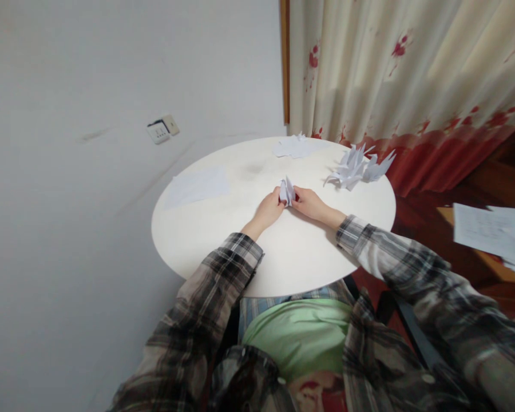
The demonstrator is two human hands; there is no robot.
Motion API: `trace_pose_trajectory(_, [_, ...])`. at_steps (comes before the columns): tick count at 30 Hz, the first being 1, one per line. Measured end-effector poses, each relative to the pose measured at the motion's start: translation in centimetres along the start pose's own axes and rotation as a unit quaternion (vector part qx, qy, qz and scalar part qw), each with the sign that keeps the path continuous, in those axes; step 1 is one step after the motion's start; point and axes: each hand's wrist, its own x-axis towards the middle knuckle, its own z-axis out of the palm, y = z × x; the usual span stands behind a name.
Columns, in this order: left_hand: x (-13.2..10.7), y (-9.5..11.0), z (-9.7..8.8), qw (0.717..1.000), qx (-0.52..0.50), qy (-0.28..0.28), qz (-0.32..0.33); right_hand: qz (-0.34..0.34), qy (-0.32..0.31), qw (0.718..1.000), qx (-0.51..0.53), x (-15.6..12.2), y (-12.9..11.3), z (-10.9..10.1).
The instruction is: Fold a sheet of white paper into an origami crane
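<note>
A small folded white paper figure, with pointed tips standing up, is held between both hands over the middle of the round table. My left hand is closed on its left side, the fingertips pinching the paper. From the right, my right hand pinches the opposite side, its fingers closed. The figure's underside is partly hidden by the fingers. To the right lies a cluster of folded paper cranes, several of them bunched together with wings and points sticking up.
The white round table stands against the wall. Flat white sheets lie at its left, and more paper lies at the far edge. A wall socket is at left, a curtain behind, and written papers rest on a low surface at right.
</note>
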Motion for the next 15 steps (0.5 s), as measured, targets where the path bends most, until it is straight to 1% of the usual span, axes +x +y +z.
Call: trace_pose_trajectory(15, [-0.08,0.03,-0.08,1.0,0.0,-0.001,0.006,0.003,0.003,1.0,-0.004,0.07,0.06,0.07])
